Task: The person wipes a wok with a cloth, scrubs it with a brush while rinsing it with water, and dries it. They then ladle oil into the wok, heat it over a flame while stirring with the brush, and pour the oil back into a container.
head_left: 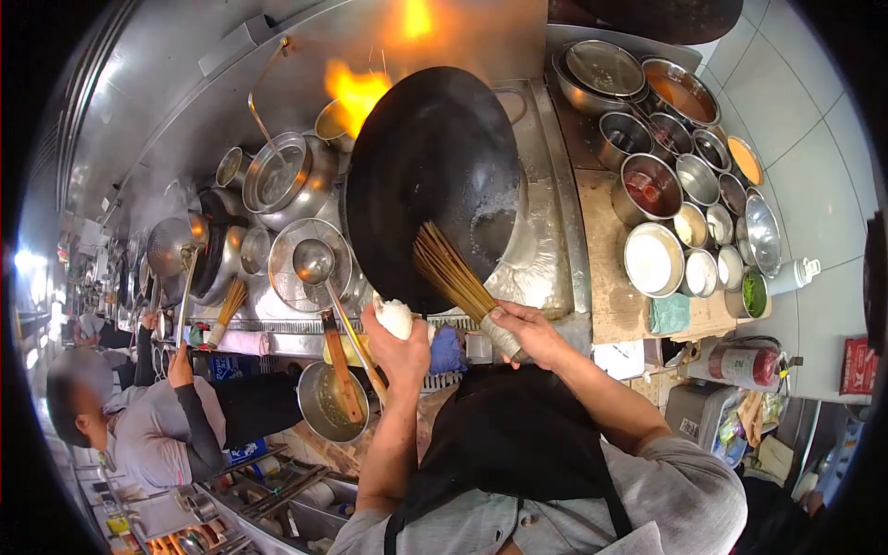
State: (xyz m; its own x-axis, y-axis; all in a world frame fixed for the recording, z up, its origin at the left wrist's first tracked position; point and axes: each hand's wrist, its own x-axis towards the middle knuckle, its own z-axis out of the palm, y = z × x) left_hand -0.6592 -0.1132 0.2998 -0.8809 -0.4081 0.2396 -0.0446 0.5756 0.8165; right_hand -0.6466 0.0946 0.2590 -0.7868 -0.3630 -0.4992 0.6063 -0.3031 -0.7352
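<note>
A large black wok [407, 166] is tilted up over the stove, with a little foamy liquid low on its right side. At its near rim, my left hand [403, 347] is closed round a bunched white cloth [395, 319]; whether a wok handle lies under the cloth is hidden. My right hand [532, 335] grips the bound end of a bamboo wok brush [458, 273], whose bristles reach into the wok's lower part. A steel ladle [314, 262] rests on a round strainer [287, 250] left of the wok.
Flames [356, 92] rise behind the wok. Steel containers of sauces and seasonings, including a white-filled bowl [653, 259], crowd the right counter. A pot [331, 402] with a wooden-handled tool stands beside my left forearm. A co-worker [162, 416] holds a strainer at left.
</note>
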